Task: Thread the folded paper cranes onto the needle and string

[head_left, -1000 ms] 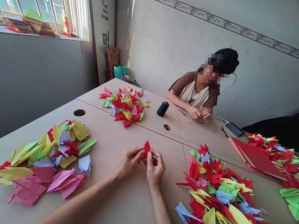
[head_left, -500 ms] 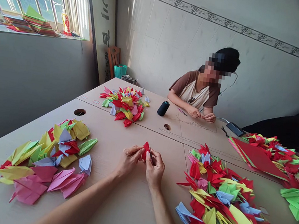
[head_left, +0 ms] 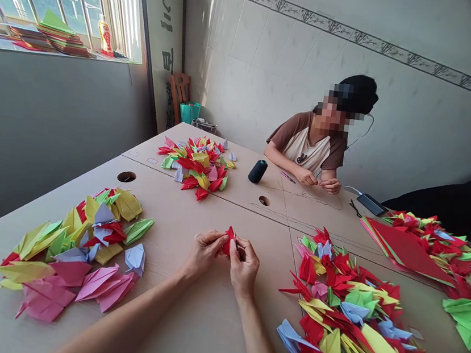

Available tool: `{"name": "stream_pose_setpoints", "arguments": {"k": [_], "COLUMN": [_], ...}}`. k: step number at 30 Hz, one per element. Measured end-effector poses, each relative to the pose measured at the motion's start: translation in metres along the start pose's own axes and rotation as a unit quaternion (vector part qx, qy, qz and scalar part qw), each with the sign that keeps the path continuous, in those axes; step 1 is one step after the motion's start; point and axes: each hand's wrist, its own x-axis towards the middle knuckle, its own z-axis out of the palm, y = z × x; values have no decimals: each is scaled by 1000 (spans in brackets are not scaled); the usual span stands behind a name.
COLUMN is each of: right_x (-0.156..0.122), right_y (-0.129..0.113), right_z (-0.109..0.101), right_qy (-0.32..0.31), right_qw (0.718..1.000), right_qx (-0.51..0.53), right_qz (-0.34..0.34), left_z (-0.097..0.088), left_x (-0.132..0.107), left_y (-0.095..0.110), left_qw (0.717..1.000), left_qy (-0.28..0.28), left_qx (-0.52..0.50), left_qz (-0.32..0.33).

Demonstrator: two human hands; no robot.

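Both of my hands meet over the middle of the wooden table (head_left: pixel 182 330). My left hand (head_left: pixel 203 251) pinches the left side of a small red folded paper piece (head_left: pixel 228 238). My right hand (head_left: pixel 244 264) pinches its right side, thumb pressed against the paper. The piece stands just above the tabletop, mostly covered by my fingers. A heap of folded paper cranes (head_left: pixel 76 246) in yellow, green, pink and red lies to my left. A larger heap of cranes (head_left: pixel 345 313) lies to my right.
A person in a brown and white shirt (head_left: pixel 308 145) sits across the table, hands together. Near them are a black thread spool (head_left: pixel 257 171), a phone (head_left: pixel 370 203) and a third crane pile (head_left: pixel 196 164). Red paper sheets (head_left: pixel 402 246) lie at right. Paper stacks (head_left: pixel 59 37) sit on the windowsill.
The red piece has sunk a little lower between my fingers and my hands have closed tighter round it. The person opposite has shifted their hands slightly.
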Motion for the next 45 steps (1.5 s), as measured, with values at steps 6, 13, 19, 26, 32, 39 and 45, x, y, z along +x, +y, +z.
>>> {"name": "stream_pose_setpoints", "arguments": {"k": [6,13,19,26,32,39,45], "right_x": [0,0,1,1,1,2,2], "right_y": [-3,-4,-11,-13,-12,-11,-10], "right_z": [0,0,1,1,-1,-1,0], "right_qy": [11,8,17,22,17,5,-9], "right_qw": [1000,999,1000,999,1000,1000,997], "right_qx": [11,17,8,-8,-14,-21,33], "right_qz": [18,27,21,28,14,0,64], "left_z": [-1,-1,-4,-3,0,3,2], "left_x": [0,1,3,5,3,0,4], "left_y": [2,1,4,2,0,-4,-4], "left_qw": [996,991,984,962,965,982,982], "left_qy": [0,4,-16,-14,-7,4,37], "left_qx": [-43,-70,-108,-179,-167,-120,-123], "left_qz": [-74,-115,-142,-206,-200,-149,-138]}}
